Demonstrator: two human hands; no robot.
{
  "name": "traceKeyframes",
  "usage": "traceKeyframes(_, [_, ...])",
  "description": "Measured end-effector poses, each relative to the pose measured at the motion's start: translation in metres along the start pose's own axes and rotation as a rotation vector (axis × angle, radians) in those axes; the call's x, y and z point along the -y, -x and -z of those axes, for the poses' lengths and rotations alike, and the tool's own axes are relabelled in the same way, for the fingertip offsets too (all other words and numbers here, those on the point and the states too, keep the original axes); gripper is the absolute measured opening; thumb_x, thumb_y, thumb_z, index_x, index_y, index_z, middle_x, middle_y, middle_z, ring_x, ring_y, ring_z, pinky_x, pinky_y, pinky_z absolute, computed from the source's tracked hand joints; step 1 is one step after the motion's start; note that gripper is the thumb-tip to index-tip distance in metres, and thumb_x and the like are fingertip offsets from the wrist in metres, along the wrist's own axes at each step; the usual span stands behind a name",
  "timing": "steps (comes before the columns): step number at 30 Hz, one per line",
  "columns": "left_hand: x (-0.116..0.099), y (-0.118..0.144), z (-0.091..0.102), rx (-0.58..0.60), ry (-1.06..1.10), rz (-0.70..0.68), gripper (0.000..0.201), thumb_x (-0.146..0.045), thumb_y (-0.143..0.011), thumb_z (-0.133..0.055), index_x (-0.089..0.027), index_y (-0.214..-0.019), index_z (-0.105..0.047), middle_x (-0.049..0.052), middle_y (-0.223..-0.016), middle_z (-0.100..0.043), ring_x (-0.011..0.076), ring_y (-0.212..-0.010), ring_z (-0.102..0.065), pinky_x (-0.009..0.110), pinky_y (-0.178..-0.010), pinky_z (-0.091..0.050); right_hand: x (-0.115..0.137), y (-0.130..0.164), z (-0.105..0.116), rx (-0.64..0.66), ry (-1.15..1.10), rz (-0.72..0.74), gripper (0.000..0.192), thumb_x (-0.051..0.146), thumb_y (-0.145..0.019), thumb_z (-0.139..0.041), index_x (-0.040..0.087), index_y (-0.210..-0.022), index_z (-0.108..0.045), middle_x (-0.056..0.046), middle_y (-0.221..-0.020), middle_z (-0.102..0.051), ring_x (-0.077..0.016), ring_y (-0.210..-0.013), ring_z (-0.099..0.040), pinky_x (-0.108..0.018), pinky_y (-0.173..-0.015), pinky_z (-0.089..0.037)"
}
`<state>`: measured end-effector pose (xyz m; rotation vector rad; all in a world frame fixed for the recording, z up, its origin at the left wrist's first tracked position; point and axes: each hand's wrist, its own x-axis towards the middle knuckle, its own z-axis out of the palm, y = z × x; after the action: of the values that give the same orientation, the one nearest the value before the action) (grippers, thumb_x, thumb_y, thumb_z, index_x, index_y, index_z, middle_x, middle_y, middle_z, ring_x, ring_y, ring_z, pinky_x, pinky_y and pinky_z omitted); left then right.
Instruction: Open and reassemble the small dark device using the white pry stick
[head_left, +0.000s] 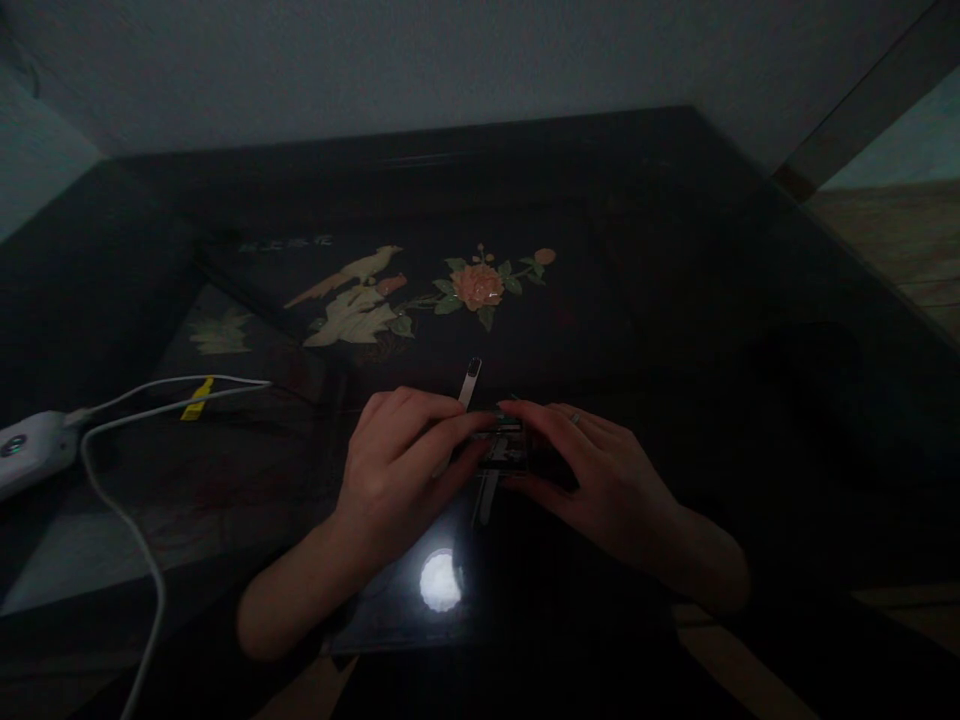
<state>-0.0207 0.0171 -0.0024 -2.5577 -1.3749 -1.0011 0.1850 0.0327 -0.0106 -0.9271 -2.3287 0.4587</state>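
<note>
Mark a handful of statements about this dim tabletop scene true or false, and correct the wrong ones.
1. The left hand and right hand are both at one small shiny object. True.
2. A ring is on the left hand. False: the ring is on the right hand.
3. The tabletop picture shows a fish. False: it shows a bird and a pink flower.
4. A yellow tag is at the white cable. True.

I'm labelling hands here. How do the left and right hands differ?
The right hand shows a ring; the left hand shows none. The right hand's thumb and forefinger span the small item; the left hand's sit closer together. Both are ungloved and meet at that item.
</note>
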Motion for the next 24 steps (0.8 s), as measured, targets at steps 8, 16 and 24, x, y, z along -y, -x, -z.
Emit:
traceKeyframes(8, [0.0010, 0.0011, -0.0014, 0.065, -0.074, -0.045, 0.018, -0.017, -0.087, -0.063, -0.018, -0.104, -0.069, 0.005, -0.082, -0.068, 0.0188, -0.075, -0.059, 0.033, -0.068, -0.039, 0.0004, 0.0014, -0.0040, -0.006, 0.030, -0.018, 0.046, 0.026, -0.083, -0.069, 0.010, -0.122, -0.052, -0.012, -0.104, -0.071, -0.0253, -0.091, -0.068, -0.038, -0.077, -0.058])
traceKeyframes(16, [0.0006, 0.0007, -0.0045, 0.092, -0.010, -0.018, 0.012, -0.018, -0.088, -0.062, -0.016, -0.099, -0.067, 0.005, -0.083, -0.067, 0.0187, -0.077, -0.058, 0.033, -0.068, -0.039, 0.0025, 0.0034, -0.0055, 0.034, 0.019, -0.020, 0.044, 0.028, -0.084, -0.068, 0.015, -0.123, -0.051, -0.010, -0.103, -0.070, -0.0236, -0.092, -0.068, -0.038, -0.080, -0.057])
traceKeyframes(24, [0.0025, -0.0010, -0.0046, 0.149, 0.033, 0.039, 0.007, -0.021, -0.090, -0.059, -0.019, -0.094, -0.064, 0.003, -0.086, -0.067, 0.0183, -0.081, -0.058, 0.033, -0.071, -0.040, 0.0010, 0.0038, -0.0064, 0.045, -0.002, -0.014, 0.044, 0.029, -0.084, -0.067, 0.015, -0.123, -0.052, -0.010, -0.103, -0.070, -0.0237, -0.094, -0.068, -0.038, -0.081, -0.057])
